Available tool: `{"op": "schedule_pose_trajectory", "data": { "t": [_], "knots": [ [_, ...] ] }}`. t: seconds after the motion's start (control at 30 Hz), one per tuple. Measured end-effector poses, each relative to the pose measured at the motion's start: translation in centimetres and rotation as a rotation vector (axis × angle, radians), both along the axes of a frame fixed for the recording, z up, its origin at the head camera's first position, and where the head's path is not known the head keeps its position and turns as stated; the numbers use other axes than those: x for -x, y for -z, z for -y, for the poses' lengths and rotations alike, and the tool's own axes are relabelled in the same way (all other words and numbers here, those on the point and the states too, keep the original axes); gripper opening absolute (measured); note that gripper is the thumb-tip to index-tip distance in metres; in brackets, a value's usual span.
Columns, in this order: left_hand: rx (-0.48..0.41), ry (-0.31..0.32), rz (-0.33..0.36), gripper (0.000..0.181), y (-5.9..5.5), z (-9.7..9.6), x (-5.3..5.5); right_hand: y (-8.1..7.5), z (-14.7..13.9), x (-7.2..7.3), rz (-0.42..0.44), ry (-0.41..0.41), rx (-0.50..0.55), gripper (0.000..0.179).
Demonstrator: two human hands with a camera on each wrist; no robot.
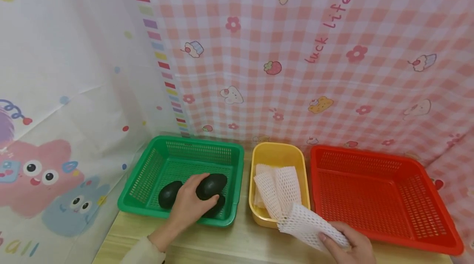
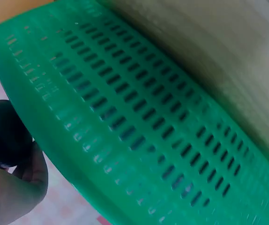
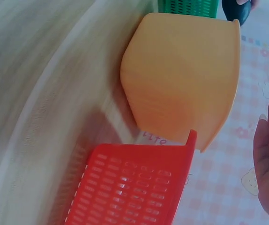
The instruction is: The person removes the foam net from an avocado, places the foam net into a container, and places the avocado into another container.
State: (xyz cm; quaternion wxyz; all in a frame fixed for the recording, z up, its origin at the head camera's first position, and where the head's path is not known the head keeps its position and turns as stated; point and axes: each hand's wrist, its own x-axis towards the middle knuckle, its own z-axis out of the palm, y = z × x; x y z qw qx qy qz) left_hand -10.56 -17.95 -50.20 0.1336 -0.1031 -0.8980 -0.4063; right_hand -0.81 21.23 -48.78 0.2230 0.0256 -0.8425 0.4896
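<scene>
My left hand grips a dark green avocado, thumb on the near side, over the right part of the green basket. In the left wrist view this avocado shows above the basket's rim. Two more avocados are in the basket: one left of the hand, another partly hidden below the held one. My right hand pinches a white foam net sleeve by its right end. The sleeve's other end overlaps the front rim of the yellow bin in the head view.
Several white foam net sleeves lie inside the yellow bin. To its right, a red basket stands on the wooden table. A pink checked cloth hangs behind, and a white printed cloth hangs at the left.
</scene>
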Motion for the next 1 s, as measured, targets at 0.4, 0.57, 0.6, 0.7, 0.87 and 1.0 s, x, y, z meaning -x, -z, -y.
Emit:
{"op": "schedule_pose_trajectory", "data": {
  "t": [0.4,0.57,0.6,0.7,0.87,1.0],
  "knots": [
    [0.049,-0.025,0.158,0.066,-0.7,1.8,2.7,-0.7,0.7,1.1,-0.012,0.036,0.046,0.037],
    [0.061,-0.023,0.194,0.066,-0.6,2.3,3.7,-1.1,1.5,2.2,-0.035,0.039,0.103,0.036],
    [0.060,-0.022,0.202,0.066,-0.5,2.4,4.0,-1.1,1.6,2.4,-0.047,0.036,0.112,0.036],
    [0.062,-0.022,0.224,0.068,-0.2,2.8,4.8,-1.1,2.0,3.2,-0.081,0.026,0.129,0.035],
    [0.070,-0.040,0.273,0.071,0.4,3.6,6.0,-1.3,2.9,4.3,-0.067,0.047,0.166,0.032],
    [0.089,-0.050,0.299,0.071,0.7,4.2,6.8,-1.5,3.5,5.0,-0.056,0.067,0.171,0.028]
  ]
}}
